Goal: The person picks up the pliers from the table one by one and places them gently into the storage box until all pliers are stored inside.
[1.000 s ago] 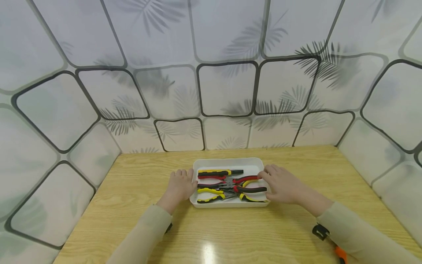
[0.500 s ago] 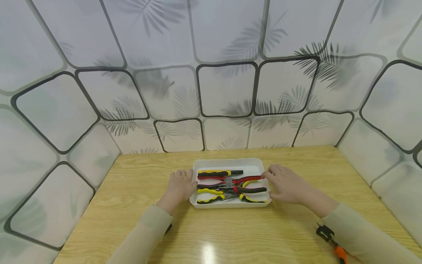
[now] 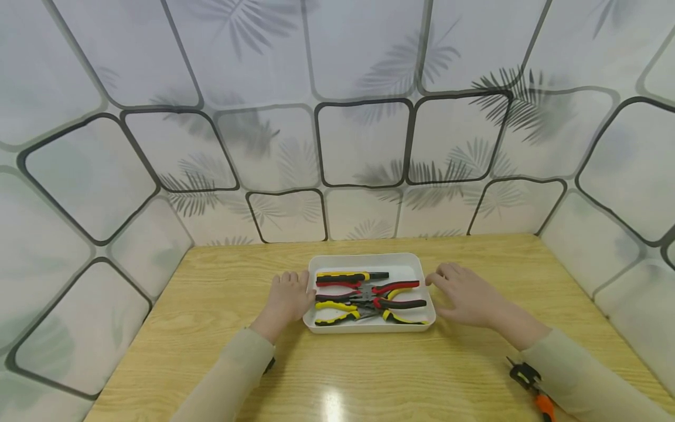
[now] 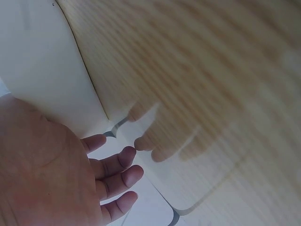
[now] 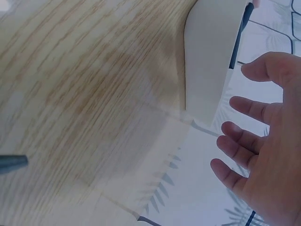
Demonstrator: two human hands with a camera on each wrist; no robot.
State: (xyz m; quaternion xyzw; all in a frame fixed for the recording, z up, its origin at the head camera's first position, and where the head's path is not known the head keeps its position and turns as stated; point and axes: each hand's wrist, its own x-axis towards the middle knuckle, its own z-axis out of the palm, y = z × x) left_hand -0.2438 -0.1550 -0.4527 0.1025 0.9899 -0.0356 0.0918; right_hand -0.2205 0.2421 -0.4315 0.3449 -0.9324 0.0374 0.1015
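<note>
A white tray [image 3: 369,329] lies on the table with several tools in it. Along its back is a yellow-and-black tool with a dark tip [image 3: 345,276]. Red-and-black pliers [image 3: 401,303] and yellow-and-black pliers [image 3: 337,305] overlap in the middle and front. My left hand [image 3: 289,296] rests against the tray's left end, thumb by the rim; its fingers look relaxed in the left wrist view. My right hand [image 3: 469,296] is just off the tray's right end, fingers loosely bent and holding nothing. In the right wrist view a gap separates the fingers from the tray wall [image 5: 207,56].
An orange-handled tool with a thin metal tip [image 3: 545,404] lies on the table beside my right sleeve [image 3: 575,369], partly covered by a black wrist device. Patterned panels [image 3: 364,143] stand behind the wooden table [image 3: 369,375] and at both sides.
My right hand has moved right, off the tray's rim, and uncovered the ends of the red handles. The left hand and the tray have stayed nearly still.
</note>
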